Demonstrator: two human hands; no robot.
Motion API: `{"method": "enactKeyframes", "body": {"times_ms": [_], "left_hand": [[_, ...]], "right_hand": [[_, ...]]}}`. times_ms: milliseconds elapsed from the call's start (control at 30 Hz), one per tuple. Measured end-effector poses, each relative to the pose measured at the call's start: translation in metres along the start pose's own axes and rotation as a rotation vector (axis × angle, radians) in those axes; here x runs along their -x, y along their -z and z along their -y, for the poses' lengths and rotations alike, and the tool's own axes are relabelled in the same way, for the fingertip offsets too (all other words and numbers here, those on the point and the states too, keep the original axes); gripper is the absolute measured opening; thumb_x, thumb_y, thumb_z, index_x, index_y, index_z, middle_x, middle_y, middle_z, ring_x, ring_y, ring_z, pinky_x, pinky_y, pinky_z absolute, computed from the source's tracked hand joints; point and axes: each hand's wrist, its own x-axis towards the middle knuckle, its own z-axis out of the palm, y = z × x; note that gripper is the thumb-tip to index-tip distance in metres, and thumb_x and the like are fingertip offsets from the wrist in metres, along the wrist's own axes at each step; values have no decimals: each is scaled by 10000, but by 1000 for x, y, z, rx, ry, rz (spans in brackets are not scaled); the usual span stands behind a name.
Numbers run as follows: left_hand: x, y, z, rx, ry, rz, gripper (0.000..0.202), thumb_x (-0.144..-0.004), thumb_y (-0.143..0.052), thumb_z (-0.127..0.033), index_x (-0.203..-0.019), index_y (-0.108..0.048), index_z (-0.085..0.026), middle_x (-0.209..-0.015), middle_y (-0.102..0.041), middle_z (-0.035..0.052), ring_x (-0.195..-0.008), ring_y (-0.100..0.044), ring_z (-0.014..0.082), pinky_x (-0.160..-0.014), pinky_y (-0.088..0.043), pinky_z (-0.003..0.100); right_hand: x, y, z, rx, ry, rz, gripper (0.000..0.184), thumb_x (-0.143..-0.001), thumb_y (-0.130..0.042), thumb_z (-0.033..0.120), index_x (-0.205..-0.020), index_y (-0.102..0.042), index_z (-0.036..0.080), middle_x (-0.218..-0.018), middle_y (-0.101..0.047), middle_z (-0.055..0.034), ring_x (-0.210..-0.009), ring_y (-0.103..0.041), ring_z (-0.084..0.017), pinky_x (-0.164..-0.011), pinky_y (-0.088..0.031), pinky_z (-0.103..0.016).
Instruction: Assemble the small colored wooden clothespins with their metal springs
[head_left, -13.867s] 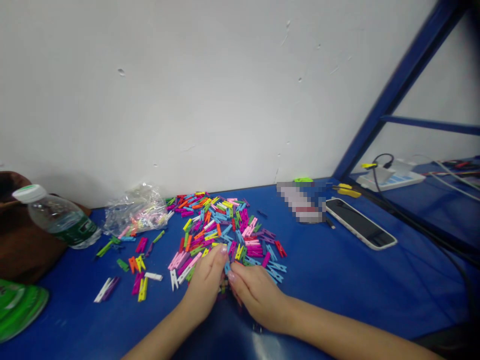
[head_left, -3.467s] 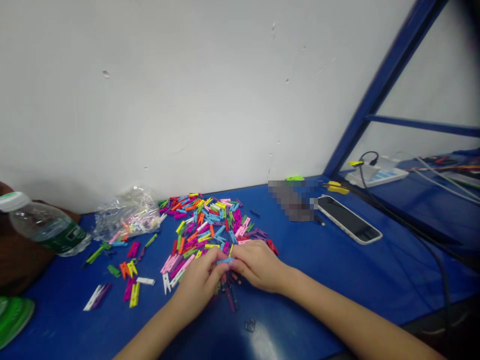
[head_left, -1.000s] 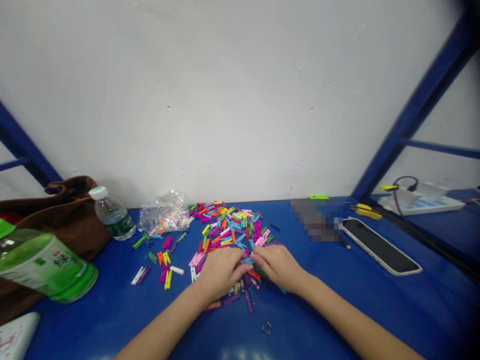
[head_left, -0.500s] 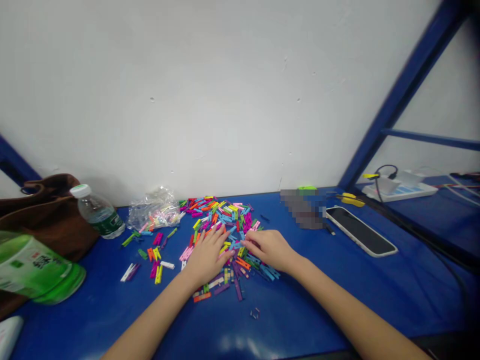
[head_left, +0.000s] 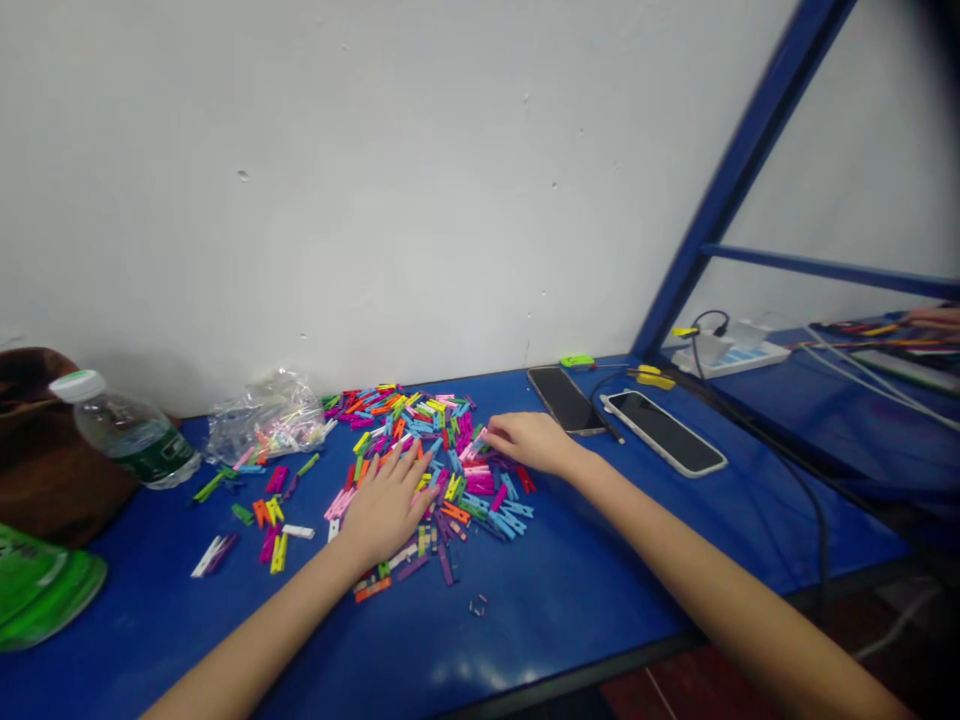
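Note:
A heap of small coloured clothespins point(head_left: 450, 455) spreads over the blue table in front of me. My left hand point(head_left: 386, 505) lies on the heap's left part, palm down, with its fingers stretched and spread; clothespins show around and between them. At the heap's right edge, the bent fingers of my right hand point(head_left: 525, 440) are drawn together beside some pink clothespins point(head_left: 476, 447). Whatever sits at those fingertips is too small to make out. Several loose clothespins point(head_left: 274, 510) lie apart on the left. Tiny metal bits point(head_left: 478, 604) rest in front of the heap.
A clear plastic bag point(head_left: 266, 415) with clothespins inside leans near the wall. On the left are a water bottle point(head_left: 131, 430), a green bottle point(head_left: 45, 590) and a brown bag point(head_left: 45, 470). Two phones point(head_left: 566, 398), a cable and a power strip point(head_left: 735, 357) lie right.
The view has swung to the right. My right hand has moved up and away from my left hand along the heap, uncovering pink and magenta clothespins. My left hand stays flat on the heap.

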Motion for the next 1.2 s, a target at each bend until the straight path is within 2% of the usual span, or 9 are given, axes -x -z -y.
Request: {"method": "enactKeyframes", "body": {"times_ms": [100, 167, 267, 433, 567, 833, 933, 1067, 1200], "left_hand": [[-1, 0, -1, -22, 2, 6, 512, -832, -205, -491, -1295, -216, -273, -1354, -292, 37, -1242, -212, 233, -975, -192, 459], [-3, 0, -3, -37, 0, 12, 505, -831, -207, -492, -1292, -218, -287, -1365, -265, 33, -1248, -190, 243, -972, -186, 473], [-6, -1, -5, -51, -6, 18, 495, -830, -209, -492, -1280, -255, -290, -1370, -252, 35, -1254, -164, 253, -968, -180, 488], [-8, -1, -7, -43, -16, 8, 487, -834, -227, -477, -1279, -261, -284, -1368, -258, 30, -1257, -153, 252, -969, -192, 483], [-6, 1, -5, -17, -62, 17, 481, -831, -250, -471, -1273, -279, -284, -1352, -296, 27, -1248, -186, 246, -973, -205, 468], [-5, 1, -3, 22, -96, 33, 463, -832, -274, -454, -1258, -315, -276, -1346, -310, 23, -1247, -190, 241, -983, -194, 465], [-5, 1, -3, 38, -91, 42, 461, -832, -277, -452, -1257, -317, -276, -1341, -320, 21, -1249, -184, 241, -985, -187, 465], [-6, 2, -4, 38, -94, 56, 453, -830, -277, -461, -1244, -337, -286, -1345, -312, 12, -1250, -179, 245, -987, -180, 465], [-6, 3, -5, 32, -91, 63, 455, -830, -274, -465, -1239, -346, -282, -1351, -298, 15, -1246, -187, 253, -982, -185, 470]], "right_hand": [[7, 0, 2, -25, -48, -26, 313, -839, -383, 382, -1079, -443, 190, -836, -619, -35, -708, -572, -155, -552, -327, -217], [12, 1, 6, -92, -55, -44, 354, -833, -400, 378, -1136, -388, 196, -795, -621, -18, -706, -572, -150, -551, -330, -211], [18, 2, 14, -186, 40, 9, 235, -835, -406, 356, -1009, -488, 222, -733, -619, 7, -648, -563, -125, -538, -318, -199], [24, -2, 29, -136, 213, 138, 182, -805, -461, 370, -879, -556, 234, -686, -621, 19, -608, -557, -123, -501, -280, -197], [27, -4, 35, -125, 285, 180, 296, -719, -535, 473, -891, -557, 233, -656, -615, 26, -585, -559, -123, -474, -261, -196], [30, -2, 42, -113, 287, 218, 191, -778, -509, 371, -886, -558, 221, -718, -638, 4, -620, -569, -131, -497, -275, -203], [36, 4, 51, -226, 385, 281, 209, -771, -506, 398, -881, -576, 234, -665, -627, 27, -585, -558, -107, -490, -281, -195], [44, 7, 60, -376, 547, 428, 289, -657, -603, 454, -856, -608, 244, -632, -625, 50, -578, -556, -91, -478, -296, -181], [46, 1, 62, -373, 572, 428, 151, -748, -548, 355, -773, -622, 226, -694, -652, 42, -636, -574, -92, -518, -321, -186]]}}
